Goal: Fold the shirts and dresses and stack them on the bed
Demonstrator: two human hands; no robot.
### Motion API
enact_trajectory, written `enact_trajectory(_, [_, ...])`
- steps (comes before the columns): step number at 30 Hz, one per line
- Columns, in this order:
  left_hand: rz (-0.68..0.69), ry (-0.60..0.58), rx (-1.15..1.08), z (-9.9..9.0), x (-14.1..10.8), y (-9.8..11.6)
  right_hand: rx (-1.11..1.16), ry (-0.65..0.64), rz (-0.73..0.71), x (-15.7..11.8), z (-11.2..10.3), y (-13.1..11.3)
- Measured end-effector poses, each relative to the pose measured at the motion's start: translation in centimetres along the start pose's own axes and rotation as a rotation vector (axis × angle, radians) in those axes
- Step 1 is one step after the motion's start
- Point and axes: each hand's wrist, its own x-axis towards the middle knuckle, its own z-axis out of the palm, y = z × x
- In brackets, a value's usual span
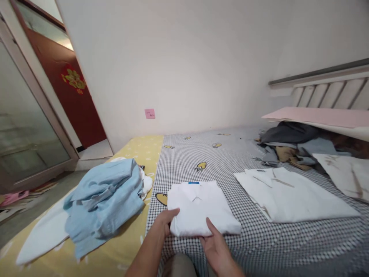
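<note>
Folded white shirt [200, 209] on a grey gingham bed sheet [268, 242], collar end pointing away from the person.

Its long axis runs roughly side to side, and a small blue neck label [193, 182] shows at the far edge. The hands are apart, both open, neither clamped on the cloth: the left hand [165, 222] has its fingers against the shirt's near left corner, while the right hand [216, 246] lies at the near edge, thumb on the fabric. Just left of the shirt, a crumpled light blue garment [103, 204] sits on a yellow bed sheet [127, 250]. To the right lies a flat white garment [288, 196], with a heap of dark clothes [288, 132] beyond it under a pink panel [317, 117].
</note>
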Motion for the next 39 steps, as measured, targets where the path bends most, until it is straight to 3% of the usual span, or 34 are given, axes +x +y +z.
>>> enact_trajectory(2, [-0.011, 0.012, 0.018, -1.9, -0.1, -1.8, 0.02, -0.036, 0.041, -0.7, -3.3, -1.0])
enact_trajectory(4, [0.01, 0.013, 0.03, -2.8, -0.3, -2.5, 0.035, -0.032, 0.109, -1.1, -5.2, -3.8])
enact_trajectory(8, [0.089, 0.071, 0.107, -2.6, 0.0, -2.4, -0.016, 0.056, 0.207, -0.4, -6.0, -9.8])
enact_trajectory(11, [0.166, 0.178, 0.237, -1.9, 0.4, -2.6, -0.221, 0.04, 0.148, 0.9, -6.2, -11.3])
enact_trajectory(13, [0.221, 0.276, 0.369, -1.7, 0.5, -2.9, -0.489, -0.001, 0.02, 2.0, -6.4, -11.5])
enact_trajectory(15, [0.275, 0.376, 0.519, -1.6, 0.1, -2.8, -0.91, 0.021, -0.203, 3.1, -6.3, -11.9])
enact_trajectory(17, [0.346, 0.469, 0.654, -1.4, -0.7, -2.4, -1.395, 0.139, -0.47, 3.9, -5.9, -12.8])
enact_trajectory(19, [0.533, 0.576, 0.903, -0.8, -1.4, -1.6, -1.747, 0.297, -0.707, 4.4, -4.8, -13.7])
enact_trajectory(22, [0.995, 0.648, 1.455, 0.8, -1.4, -0.8, -1.924, 0.406, -0.949, 4.7, -2.4, -13.2])
enact_trajectory(23, [1.127, 0.625, 1.604, 1.4, -0.9, -0.9, -1.946, 0.385, -1.003, 4.8, -1.7, -12.4])
enact_trajectory(25, [1.262, 0.528, 1.77, 2.3, 0.6, -1.9, -1.995, 0.267, -1.064, 5.1, -1.0, -10.2])
enact_trajectory(27, [1.227, 0.478, 1.847, 2.3, 2.4, -3.8, -2.045, 0.083, -1.058, 5.6, -1.5, -7.8])
enact_trajectory(29, [1.104, 0.505, 1.873, 1.8, 4.2, -5.8, -2.06, -0.07, -1.008, 6.3, -2.8, -6.2])
enact_trajectory(32, [1.003, 0.565, 1.866, 0.7, 5.8, -7.9, -2.014, -0.165, -0.921, 7.5, -4.4, -6.0])
enact_trajectory(34, [1.006, 0.578, 1.859, 0.4, 6.2, -8.3, -1.948, -0.088, -0.878, 8.4, -4.2, -7.2])
enact_trajectory(36, [1.012, 0.59, 1.85, 0.4, 6.4, -8.3, -1.913, 0.094, -0.834, 9.5, -3.0, -9.0])
enact_trajectory(39, [1.016, 0.607, 1.833, 0.7, 6.4, -8.2, -2.007, 0.268, -0.709, 11.4, -0.7, -11.7])
